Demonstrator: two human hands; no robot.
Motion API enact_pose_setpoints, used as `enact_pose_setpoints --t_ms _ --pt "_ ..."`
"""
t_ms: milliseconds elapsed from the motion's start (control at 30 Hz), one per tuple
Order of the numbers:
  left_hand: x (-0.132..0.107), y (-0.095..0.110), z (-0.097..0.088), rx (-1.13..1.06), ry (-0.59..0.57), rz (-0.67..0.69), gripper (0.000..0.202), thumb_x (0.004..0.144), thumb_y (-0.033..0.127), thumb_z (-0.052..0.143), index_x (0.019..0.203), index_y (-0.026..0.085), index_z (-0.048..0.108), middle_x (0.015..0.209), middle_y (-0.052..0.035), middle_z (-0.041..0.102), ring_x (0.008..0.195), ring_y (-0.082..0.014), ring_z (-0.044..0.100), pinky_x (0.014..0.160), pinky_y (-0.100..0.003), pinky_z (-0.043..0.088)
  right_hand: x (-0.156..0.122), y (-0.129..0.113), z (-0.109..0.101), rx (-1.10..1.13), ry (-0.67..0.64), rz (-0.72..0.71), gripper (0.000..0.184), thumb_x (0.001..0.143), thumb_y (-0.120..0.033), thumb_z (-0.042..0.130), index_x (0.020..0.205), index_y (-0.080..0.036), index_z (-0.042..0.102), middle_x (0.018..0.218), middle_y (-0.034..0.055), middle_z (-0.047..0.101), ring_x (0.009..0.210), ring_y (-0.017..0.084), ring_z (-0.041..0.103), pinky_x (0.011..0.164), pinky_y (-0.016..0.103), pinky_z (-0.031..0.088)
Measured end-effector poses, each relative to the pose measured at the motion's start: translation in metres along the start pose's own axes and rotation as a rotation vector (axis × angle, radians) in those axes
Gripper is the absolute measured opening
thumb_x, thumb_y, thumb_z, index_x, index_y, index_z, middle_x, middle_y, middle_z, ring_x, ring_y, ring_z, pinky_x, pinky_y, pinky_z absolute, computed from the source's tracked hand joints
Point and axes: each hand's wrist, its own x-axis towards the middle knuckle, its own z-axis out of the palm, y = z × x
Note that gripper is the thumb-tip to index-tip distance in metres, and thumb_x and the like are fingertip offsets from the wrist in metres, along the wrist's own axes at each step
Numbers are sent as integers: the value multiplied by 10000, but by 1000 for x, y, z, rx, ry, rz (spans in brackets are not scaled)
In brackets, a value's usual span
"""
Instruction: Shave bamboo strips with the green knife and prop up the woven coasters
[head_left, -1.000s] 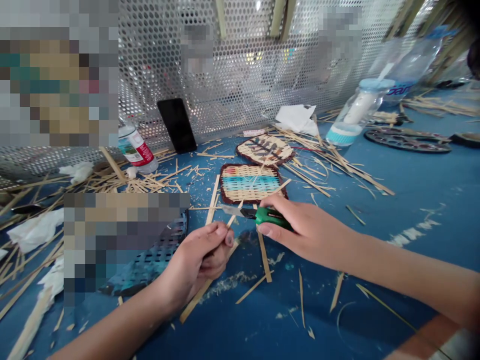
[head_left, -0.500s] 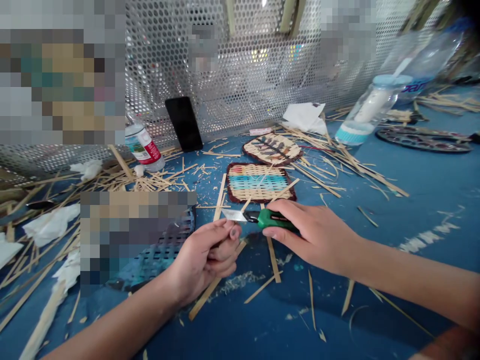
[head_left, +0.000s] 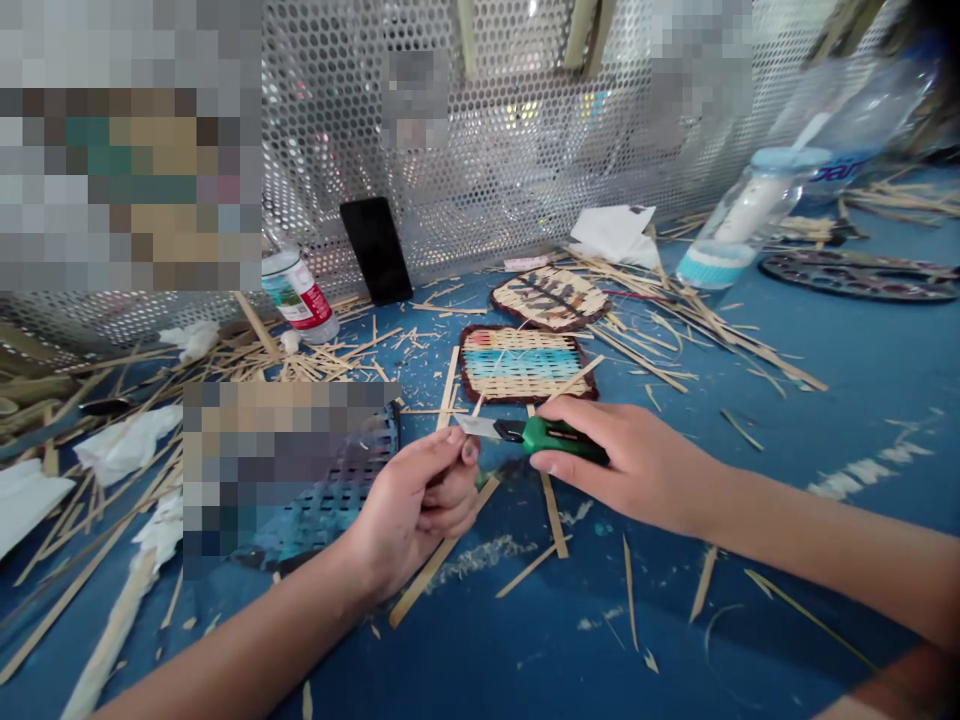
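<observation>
My right hand is closed around the green and black handle of a utility knife. Its bare blade points left, the tip close to the fingers of my left hand. That left hand is curled, thumb against the fingers; whatever it may pinch is too small or hidden to make out. Just beyond the knife lies a woven mat with a blue band and dark brown edging. A rounder woven piece with a dark painted pattern overlaps behind it. Thin bamboo strips lie beneath and around my hands.
A black phone leans on the perforated metal screen. Left of it stands a labelled plastic bottle. A jar with a blue lid and a paint palette are at the right. Crumpled tissues and strips litter the blue table.
The view has shifted slightly, so most things appear a little further right. The knife blade stays by my left fingertips, and both hands keep nearly the same pose.
</observation>
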Motion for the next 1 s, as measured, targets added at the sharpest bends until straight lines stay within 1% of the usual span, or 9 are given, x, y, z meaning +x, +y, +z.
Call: enact_pose_setpoints --t_ms 100,367,567,667,733,833,933,967,1000 --pt "0 -1 1 10 -12 -5 303 983 254 341 753 171 521 463 102 178 359 -48 84 360 -155 172 -1 -2 -1 19 -58 28 398 924 -552 474 1122 -224 585 949 59 707 798 227 652 616 292 409" --pt "2 -1 -3 -26 -56 -43 288 978 261 360 762 165 526 460 109 180 346 -37 79 356 -143 169 1 -2 -5 113 -129 21 382 933 -545 464 1084 -221 598 754 34 672 615 175 599 518 256 358" --pt "3 0 -4 -43 -57 -74 296 976 255 367 748 163 531 457 108 182 348 -40 74 354 -150 156 4 7 -2 28 -126 -30 405 926 -557 470 1126 -231 601 894 54 706 723 207 651 580 276 409" --pt "4 2 -3 -54 -51 -91 296 975 255 364 742 164 521 459 106 189 348 -41 83 355 -153 159 4 11 2 -43 -44 -54 428 922 -568 468 1147 -231 606 1026 84 710 856 255 672 659 315 446" --pt "4 3 -2 -43 -43 -92 287 976 254 364 746 169 512 460 107 187 345 -42 86 355 -155 159 7 16 2 -52 19 -40 432 910 -573 490 1148 -232 607 1047 84 706 876 262 671 685 330 453" --pt "2 2 -1 -12 -31 -92 286 978 253 356 740 177 494 449 111 173 335 -43 79 348 -158 146 15 29 -11 -12 123 86 440 898 -594 496 1111 -226 607 901 62 703 712 220 644 589 310 419" --pt "0 1 -1 20 -24 -83 303 982 272 360 721 178 480 437 113 169 329 -41 85 346 -160 141 22 40 -29 42 381 240 431 915 -605 452 1045 -217 585 719 29 629 565 173 542 503 293 345" --pt "0 1 -1 28 -21 -74 300 981 280 369 722 178 481 437 114 168 330 -41 87 347 -159 146 23 41 -33 60 434 251 420 917 -601 451 1037 -218 576 688 19 605 551 167 522 499 292 336" --pt "0 0 -1 35 -16 -63 293 979 285 381 727 177 484 439 115 167 332 -40 88 349 -157 151 23 41 -35 76 434 235 407 915 -594 461 1033 -220 571 668 11 591 543 163 513 496 290 334"
